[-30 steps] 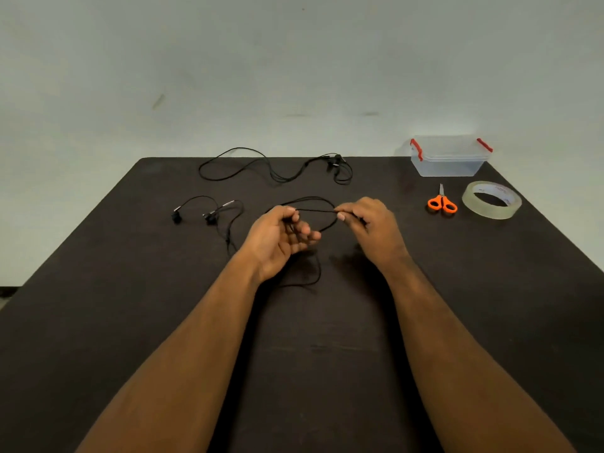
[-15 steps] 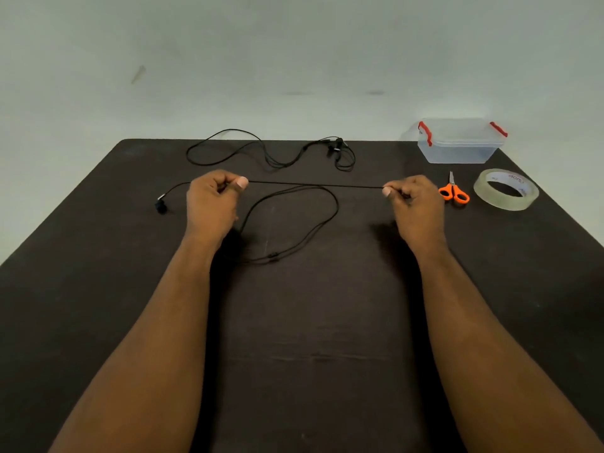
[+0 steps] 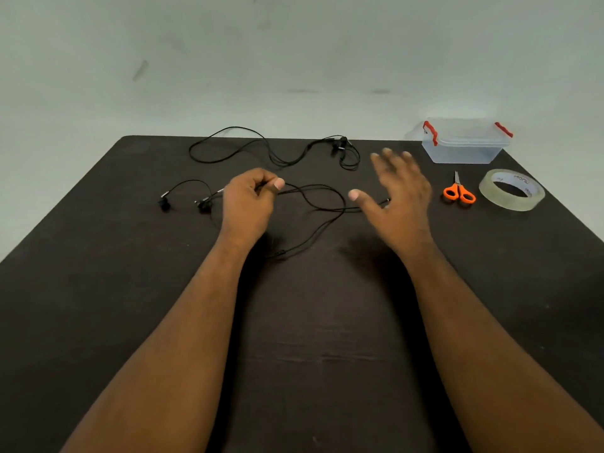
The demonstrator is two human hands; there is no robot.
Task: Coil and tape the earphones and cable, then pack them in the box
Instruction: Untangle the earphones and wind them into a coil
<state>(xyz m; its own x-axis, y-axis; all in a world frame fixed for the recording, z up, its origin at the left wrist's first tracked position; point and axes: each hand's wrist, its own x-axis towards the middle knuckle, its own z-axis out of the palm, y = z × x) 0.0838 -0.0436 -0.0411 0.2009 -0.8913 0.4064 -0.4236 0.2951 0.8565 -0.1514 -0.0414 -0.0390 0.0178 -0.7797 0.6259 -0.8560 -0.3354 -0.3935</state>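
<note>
**A:** What is each hand doing?

**B:** The left hand (image 3: pixel 250 201) has its fingers curled, pinching the near earphones (image 3: pixel 313 207) by their thin black cord. The two earbuds lie on the table just left of that hand. The right hand (image 3: pixel 397 194) is spread wide and holds nothing; it hovers over the plug end of the same cord, which lies on the table beneath it.

**A:** Which step of the job is this?

**B:** I judge it the very start of coiling. The cord sprawls in loose loops between the hands, with no tidy coil and no tape on it.

**A:** And the next move?

**B:** Probably the free hand must take up the loose cord and wind it into even loops. The thin wire tangles easily.

**A:** Where are the other items?

**B:** A second black cable (image 3: pixel 271 152) lies uncoiled along the far edge. At far right stands a clear plastic box (image 3: pixel 464 148) with red clips, lid on. Just nearer are orange-handled scissors (image 3: pixel 459 192) and a roll of clear tape (image 3: pixel 511 189).

**A:** The surroundings?

**B:** A dark, matte table (image 3: pixel 98 289) against a plain pale grey-green wall (image 3: pixel 294 44) with a few faint marks.
</note>
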